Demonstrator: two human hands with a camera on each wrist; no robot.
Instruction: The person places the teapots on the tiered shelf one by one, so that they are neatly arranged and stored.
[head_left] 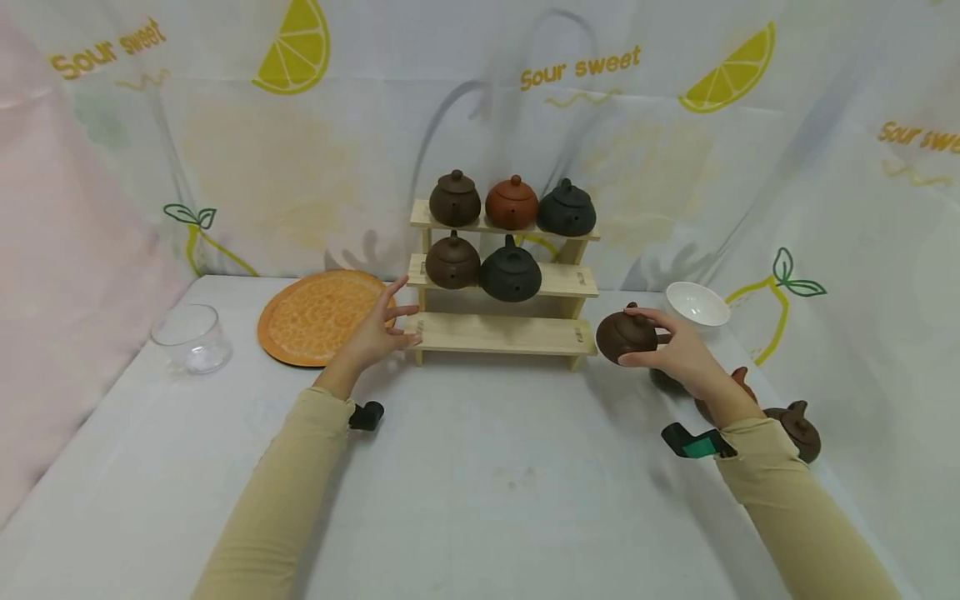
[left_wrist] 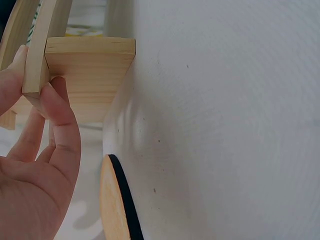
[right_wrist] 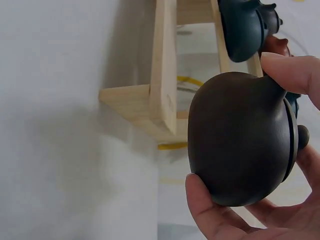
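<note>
My right hand (head_left: 678, 354) holds a dark brown teapot (head_left: 624, 337) just right of the stepped wooden rack's bottom shelf (head_left: 502, 333). In the right wrist view, thumb and fingers lie around the teapot (right_wrist: 235, 140) near its spout and base. The left end of the bottom shelf is pinched by my left hand (head_left: 375, 333); the left wrist view shows the board (left_wrist: 36, 65) between thumb and fingers. On the middle shelf stand a brown teapot (head_left: 452, 262) and a black teapot (head_left: 512, 272). The top shelf carries brown (head_left: 454, 202), reddish (head_left: 512, 206) and black (head_left: 567, 211) teapots.
More teapots (head_left: 799, 433) stand on the right, partly hidden by my right arm. Behind them is a white bowl (head_left: 696, 305). A round orange mat (head_left: 318, 321) and a clear glass bowl (head_left: 195, 340) lie on the left. A printed curtain (head_left: 390, 142) hangs behind the rack.
</note>
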